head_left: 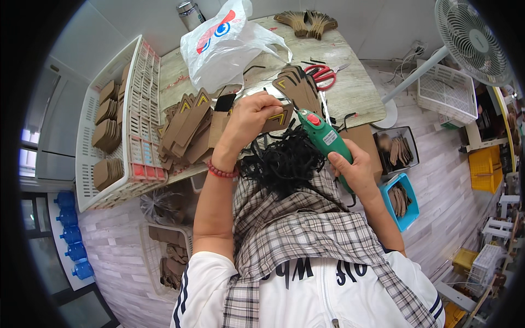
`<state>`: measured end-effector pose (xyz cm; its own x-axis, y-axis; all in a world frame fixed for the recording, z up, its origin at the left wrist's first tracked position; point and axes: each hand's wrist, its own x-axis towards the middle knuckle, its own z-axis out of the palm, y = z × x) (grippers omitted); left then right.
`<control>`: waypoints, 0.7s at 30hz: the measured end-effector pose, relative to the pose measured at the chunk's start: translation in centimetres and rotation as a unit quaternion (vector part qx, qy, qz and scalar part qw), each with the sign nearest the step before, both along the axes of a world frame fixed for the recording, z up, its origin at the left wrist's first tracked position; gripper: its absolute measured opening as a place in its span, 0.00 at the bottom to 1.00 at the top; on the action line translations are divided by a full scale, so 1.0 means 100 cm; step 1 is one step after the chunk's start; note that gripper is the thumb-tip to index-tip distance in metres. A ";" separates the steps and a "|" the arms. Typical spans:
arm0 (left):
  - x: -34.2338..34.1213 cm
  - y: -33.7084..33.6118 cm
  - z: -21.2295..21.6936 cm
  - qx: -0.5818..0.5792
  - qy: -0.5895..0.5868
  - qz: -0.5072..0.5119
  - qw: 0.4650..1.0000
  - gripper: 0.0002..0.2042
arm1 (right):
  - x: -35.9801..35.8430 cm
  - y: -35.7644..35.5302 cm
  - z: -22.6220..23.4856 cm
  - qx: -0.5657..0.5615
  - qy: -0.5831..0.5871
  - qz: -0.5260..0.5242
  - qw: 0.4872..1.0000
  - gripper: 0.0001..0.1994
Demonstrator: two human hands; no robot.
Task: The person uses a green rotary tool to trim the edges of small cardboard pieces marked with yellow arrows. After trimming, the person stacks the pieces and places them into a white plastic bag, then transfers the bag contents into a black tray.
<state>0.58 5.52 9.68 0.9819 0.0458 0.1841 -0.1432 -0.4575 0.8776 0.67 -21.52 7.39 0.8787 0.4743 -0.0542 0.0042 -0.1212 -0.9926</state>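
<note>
The brown piece with the yellow chevron (278,121) is just below my left hand (250,116), whose thumb and fingers are pinched together on something I cannot make out. My right hand (358,164) is wrapped around a green power tool (324,135), its tip near those fingers. Black strips (284,161) heap at my lap, and beyond, stacked brown pieces (186,130) and red-handled scissors (324,76) lie on the counter (355,93).

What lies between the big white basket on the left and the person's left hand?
The head view shows a pile of brown pieces, some yellow-marked, beside the basket, then a black piece close to the left hand.
</note>
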 end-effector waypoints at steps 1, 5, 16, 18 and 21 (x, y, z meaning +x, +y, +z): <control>0.000 0.000 0.001 0.004 0.001 -0.002 1.000 0.06 | 0.000 0.000 0.001 -0.001 0.000 -0.001 1.000 0.20; -0.001 0.002 0.002 0.013 0.017 -0.010 1.000 0.06 | 0.000 0.001 0.002 -0.006 -0.005 0.005 1.000 0.19; -0.004 0.063 -0.032 0.151 -0.089 0.242 0.954 0.07 | 0.004 -0.004 -0.011 0.000 0.022 -0.031 0.999 0.16; 0.013 0.044 -0.042 0.061 -0.111 0.282 0.951 0.06 | 0.006 -0.006 -0.011 -0.007 0.028 -0.042 0.999 0.15; 0.060 0.009 -0.077 0.138 -0.122 0.269 0.945 0.10 | 0.008 -0.007 -0.013 -0.023 0.039 -0.062 0.997 0.15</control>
<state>6.56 6.47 1.94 0.7569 0.4435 0.4801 -0.0083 -0.7279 0.6856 1.47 -22.23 6.04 0.9224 0.3587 -0.1432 -0.0898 -0.1616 -0.9828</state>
